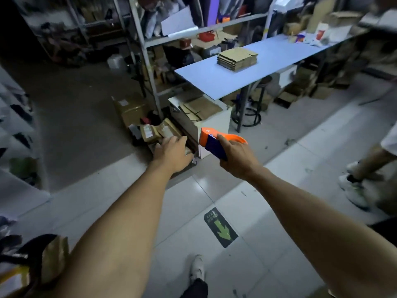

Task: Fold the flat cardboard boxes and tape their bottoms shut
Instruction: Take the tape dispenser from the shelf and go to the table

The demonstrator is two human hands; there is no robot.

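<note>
Clearly we are at the very start: as far as we can judge, nothing has been folded or taped yet. Ahead and to the far right stands the long blue table (214, 82), its near corner jutting toward us and most of its top bare, so there looks to be room to work. On it, well apart from our hands, sits the stack of flat cardboard boxes (237, 59), neat and seemingly untouched. Between us and the table lies open tiled floor (129, 201), though the way narrows: a metal shelving rack (148, 61) rises on the left, a white cabinet (217, 123) with loose cardboard on top stands at the table's near end, and another person's legs (361, 168) stand at the right edge (worth giving them room).

Our right hand (236, 155) is wrapped around the handle of the orange and blue tape dispenser (214, 140), held out in front. Our left hand (171, 153) reaches forward with fingers loosely extended, holding nothing.

Everything is left: reaching the table, opening each box, closing flaps, taping.
</note>
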